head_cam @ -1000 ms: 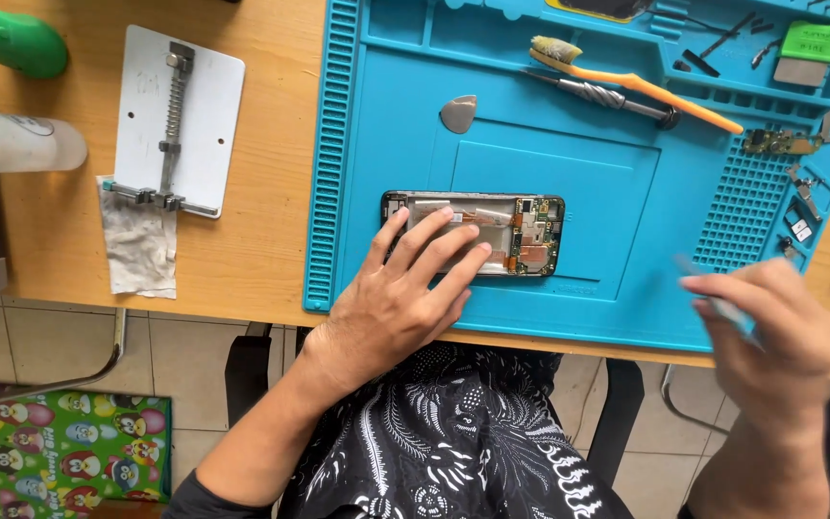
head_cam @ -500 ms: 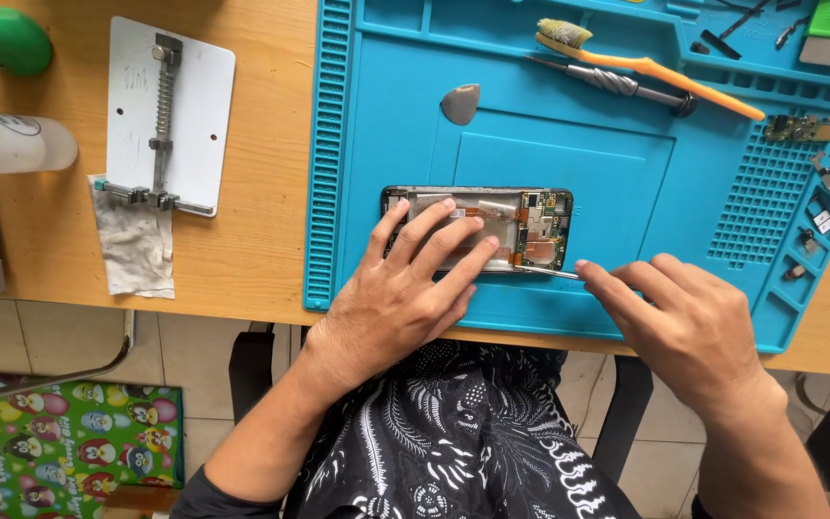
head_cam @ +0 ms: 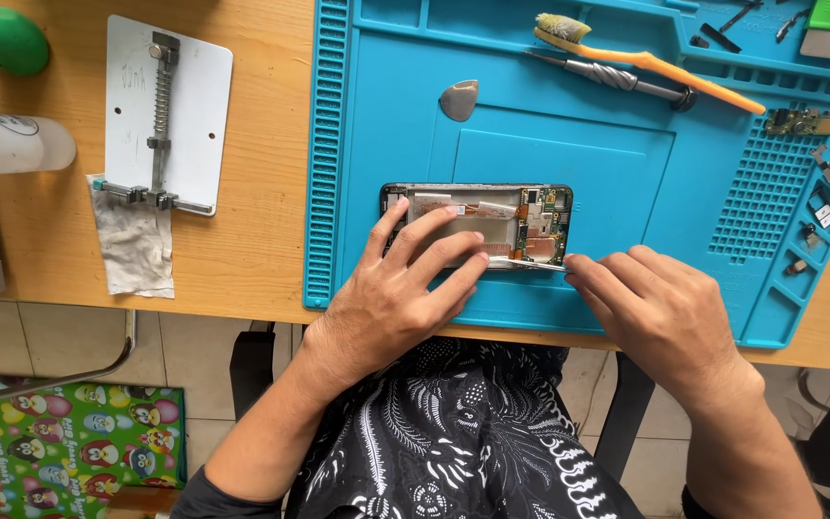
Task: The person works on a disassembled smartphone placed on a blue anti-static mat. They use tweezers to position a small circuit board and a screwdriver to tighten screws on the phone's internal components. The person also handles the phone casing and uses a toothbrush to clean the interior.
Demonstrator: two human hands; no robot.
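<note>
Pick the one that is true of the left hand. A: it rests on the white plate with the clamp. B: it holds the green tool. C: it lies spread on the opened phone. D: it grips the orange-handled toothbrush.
C: the left hand lies with fingers spread on the opened phone on the blue mat.

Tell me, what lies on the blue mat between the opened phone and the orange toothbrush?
In the head view, a grey triangular pick and a metal screwdriver lie between the opened phone and the orange toothbrush.
</note>
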